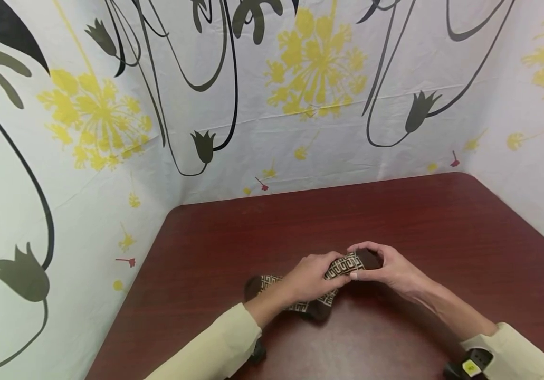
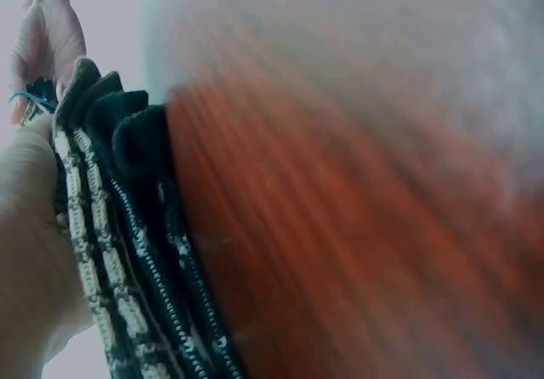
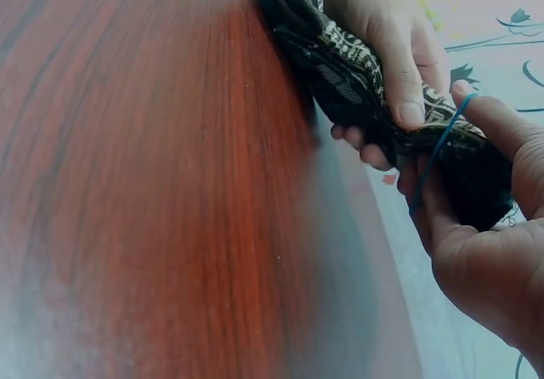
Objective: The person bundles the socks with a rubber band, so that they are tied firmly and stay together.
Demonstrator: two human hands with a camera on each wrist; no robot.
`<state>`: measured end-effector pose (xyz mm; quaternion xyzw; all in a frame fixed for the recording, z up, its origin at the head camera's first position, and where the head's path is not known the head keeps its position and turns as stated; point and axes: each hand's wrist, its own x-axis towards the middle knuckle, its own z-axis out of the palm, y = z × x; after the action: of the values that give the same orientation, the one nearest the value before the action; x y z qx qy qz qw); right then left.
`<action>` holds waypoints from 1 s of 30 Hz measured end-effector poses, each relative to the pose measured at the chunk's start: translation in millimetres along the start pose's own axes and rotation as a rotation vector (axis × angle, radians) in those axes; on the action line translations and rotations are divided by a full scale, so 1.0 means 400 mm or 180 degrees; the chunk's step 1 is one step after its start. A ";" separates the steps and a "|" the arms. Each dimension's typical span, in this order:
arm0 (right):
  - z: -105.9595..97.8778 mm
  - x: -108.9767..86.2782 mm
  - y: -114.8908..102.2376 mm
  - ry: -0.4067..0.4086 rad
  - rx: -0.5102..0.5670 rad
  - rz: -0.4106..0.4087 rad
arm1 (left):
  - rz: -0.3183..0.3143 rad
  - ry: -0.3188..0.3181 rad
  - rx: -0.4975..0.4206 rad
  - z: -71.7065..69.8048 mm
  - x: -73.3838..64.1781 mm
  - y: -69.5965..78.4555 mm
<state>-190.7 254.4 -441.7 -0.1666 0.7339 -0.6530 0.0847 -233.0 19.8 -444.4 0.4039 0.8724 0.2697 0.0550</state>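
A bundle of dark brown socks (image 1: 343, 265) with a cream geometric pattern is held over the table. My left hand (image 1: 312, 277) grips it around the middle, thumb on one side and fingers beneath. At the bundle's far end, my right hand (image 1: 397, 269) curls around the brown part. A thin blue rubber band (image 3: 440, 145) is stretched between the right thumb and fingers and crosses the socks (image 3: 353, 60). In the left wrist view, the socks (image 2: 98, 234) show several stacked layers. Part of the bundle is hidden behind the left hand and forearm.
The reddish-brown table (image 1: 234, 227) has a glossy top and rounded far corners. Patterned white cloth (image 1: 272, 105) with yellow and grey flowers stands along its back and sides. A dark device (image 1: 473, 364) sits at the right sleeve.
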 end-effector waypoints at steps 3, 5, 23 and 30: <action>-0.002 -0.001 0.003 -0.0025 0.0002 -0.0011 | -0.0022 0.0021 0.0008 0.004 0.001 -0.001; -0.002 -0.001 0.005 -0.0039 0.0009 -0.0021 | 0.0007 0.0033 0.0040 0.005 0.001 -0.001; 0.018 0.003 0.015 -0.0008 0.0147 0.0058 | 0.0092 0.0140 0.0034 0.014 -0.003 -0.004; 0.020 0.003 0.017 0.0063 0.0128 0.0083 | 0.0023 0.0108 0.0044 0.017 -0.001 -0.005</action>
<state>-190.1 247.2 -449.2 -0.1488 0.7235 -0.6681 0.0894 -231.9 21.1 -451.2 0.4028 0.8736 0.2706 0.0364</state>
